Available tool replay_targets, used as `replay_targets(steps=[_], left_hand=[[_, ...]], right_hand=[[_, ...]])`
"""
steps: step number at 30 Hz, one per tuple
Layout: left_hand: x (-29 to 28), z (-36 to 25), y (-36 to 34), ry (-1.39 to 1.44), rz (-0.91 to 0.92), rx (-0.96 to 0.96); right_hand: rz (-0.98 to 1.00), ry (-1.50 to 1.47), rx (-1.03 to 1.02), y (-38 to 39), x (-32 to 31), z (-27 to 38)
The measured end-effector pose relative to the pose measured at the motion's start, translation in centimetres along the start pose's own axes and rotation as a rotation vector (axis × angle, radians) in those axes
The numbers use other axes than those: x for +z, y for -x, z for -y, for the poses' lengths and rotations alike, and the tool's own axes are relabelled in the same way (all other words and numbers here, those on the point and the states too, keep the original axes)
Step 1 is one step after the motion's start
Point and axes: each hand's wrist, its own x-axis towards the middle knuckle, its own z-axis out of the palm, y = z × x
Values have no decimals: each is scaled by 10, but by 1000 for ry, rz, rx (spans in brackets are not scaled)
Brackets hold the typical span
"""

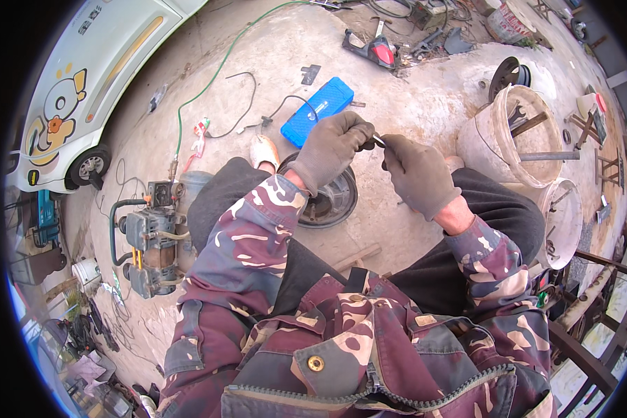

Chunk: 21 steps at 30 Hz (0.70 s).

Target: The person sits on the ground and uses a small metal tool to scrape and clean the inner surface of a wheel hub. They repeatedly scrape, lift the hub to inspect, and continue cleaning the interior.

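wheel hub lies on the concrete floor below both hands | left hand grip closed on one end of small metal piece | right hand pinches the other end | long axis runs left-right between grips, both hands equally near

Matt cloth gloves; rough concrete floor

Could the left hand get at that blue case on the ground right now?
Probably yes. The blue case lies on open concrete just beyond the left hand, with only a thin black cable beside it. But both hands are pinching a small metal piece, so the left would have to let go first.
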Motion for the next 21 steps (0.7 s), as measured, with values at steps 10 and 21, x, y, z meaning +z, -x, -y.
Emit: replay_targets(steps=[10, 21], left_hand=[[3, -17, 3, 213, 25, -18], [-9, -10, -6, 105, -100, -48]], right_hand=[[125, -596, 304, -10, 0, 12], [-4, -325, 297, 0, 13, 11]])
